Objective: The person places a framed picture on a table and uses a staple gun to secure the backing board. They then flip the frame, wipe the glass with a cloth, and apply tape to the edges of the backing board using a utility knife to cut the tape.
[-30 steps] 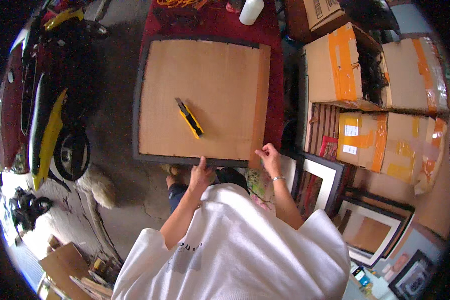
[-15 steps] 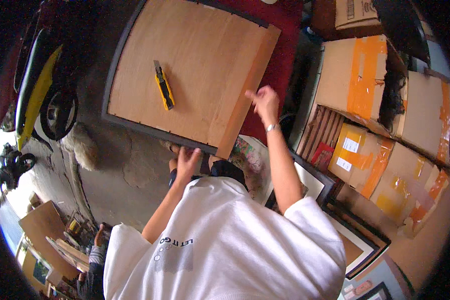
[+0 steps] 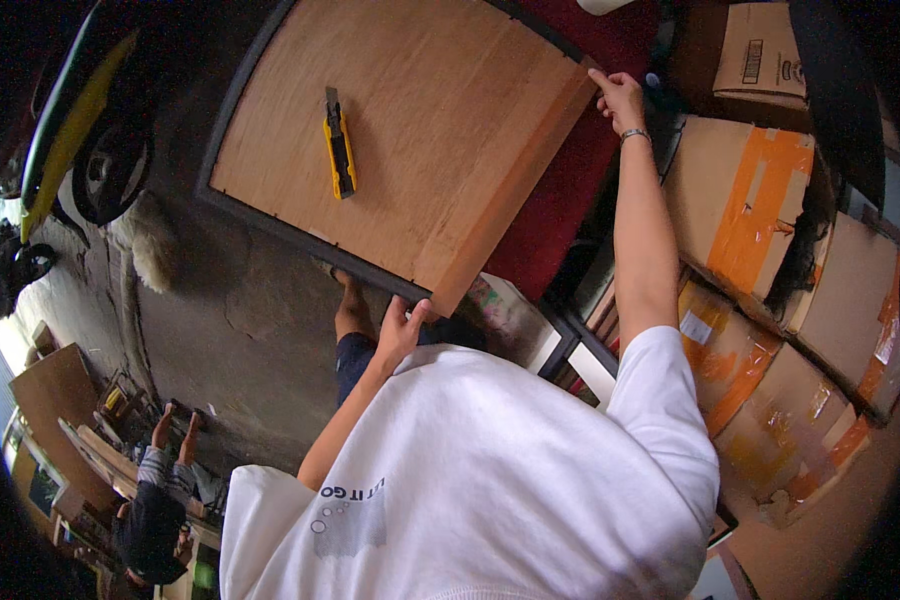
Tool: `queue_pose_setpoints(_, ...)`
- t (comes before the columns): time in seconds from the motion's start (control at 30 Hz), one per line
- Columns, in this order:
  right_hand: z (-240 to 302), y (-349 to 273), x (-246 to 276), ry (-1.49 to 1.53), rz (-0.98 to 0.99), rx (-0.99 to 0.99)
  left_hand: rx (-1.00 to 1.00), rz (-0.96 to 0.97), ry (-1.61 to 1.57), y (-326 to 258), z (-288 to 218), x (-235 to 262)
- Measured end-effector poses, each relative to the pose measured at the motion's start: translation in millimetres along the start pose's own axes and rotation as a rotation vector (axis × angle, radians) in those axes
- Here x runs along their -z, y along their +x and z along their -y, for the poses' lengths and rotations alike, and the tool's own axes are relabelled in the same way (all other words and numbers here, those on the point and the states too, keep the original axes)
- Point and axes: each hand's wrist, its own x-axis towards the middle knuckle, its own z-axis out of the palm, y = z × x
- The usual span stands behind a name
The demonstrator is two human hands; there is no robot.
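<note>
A thin brown plywood panel (image 3: 410, 130) lies over a dark picture frame (image 3: 300, 238), its right side reaching past the frame's sides. On the panel rests a yellow and black utility knife (image 3: 338, 145), blade out and pointing away from me. My left hand (image 3: 400, 335) grips the near right corner, fingers at the frame's end and thumb against the panel's corner. Out at the far right corner, my right hand (image 3: 620, 98) pinches the panel's edge between thumb and fingers; some fingertips are hidden. Neither hand touches the knife.
Taped cardboard boxes (image 3: 735, 215) are stacked at right, above more frames. Dark red cloth (image 3: 560, 215) lies under the panel's right side. A motorbike wheel (image 3: 110, 170) and a pale furry animal (image 3: 148, 245) are at left. Another person (image 3: 155, 510) sits at lower left.
My right hand has moved from the air beside the panel's right edge to its far right corner. My left hand has slid right along the frame to the near corner.
</note>
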Motion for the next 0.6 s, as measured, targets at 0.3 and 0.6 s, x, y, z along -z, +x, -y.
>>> queue_pose_setpoints(0.3, 6, -18, -4, -0.085, 0.156, -0.153, -0.1, -0.013, -0.043, 8, 9, 1)
queue_pose_setpoints(0.6, -90, -340, -117, -0.067, 0.078, -0.052, -0.034, -0.057, -0.178, 8, -7, 7)
